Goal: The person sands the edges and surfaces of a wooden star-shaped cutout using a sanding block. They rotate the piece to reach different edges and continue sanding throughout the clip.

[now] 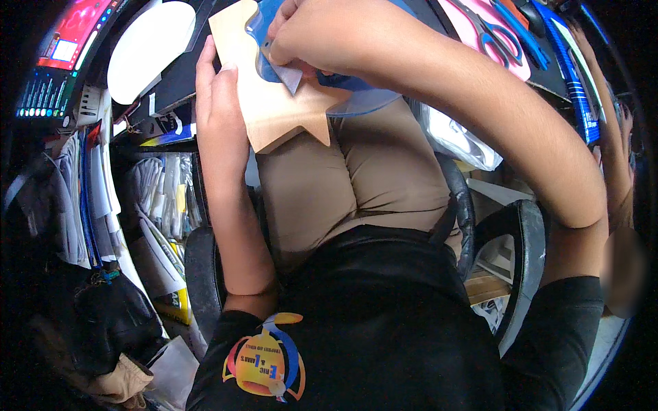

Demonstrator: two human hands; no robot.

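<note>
A pale wooden board point(271, 120) with a wavy, notched outline lies tilted over my lap at the table's edge. My left hand point(221, 89) grips its left edge, thumb on the upper face and fingers along the side. Over the board's upper right part lies a blue sheet point(343, 81) with a clear rim. My right hand point(308, 41) is bent over the board and sheet, fingers closed on a flat grey pointed piece point(286, 77). Its tip points down toward the bare wood. Whether it is a blade or folded abrasive, I cannot tell; my fingers hide its rest.
A white oval sheet point(151, 51) lies on the dark table at left, near a lit screen point(65, 41). Scissors point(490, 34) rest on a pink mat at upper right. Papers point(161, 192) fill shelves at left. Chair armrests point(522, 260) flank me. Another person's arm point(613, 130) shows at far right.
</note>
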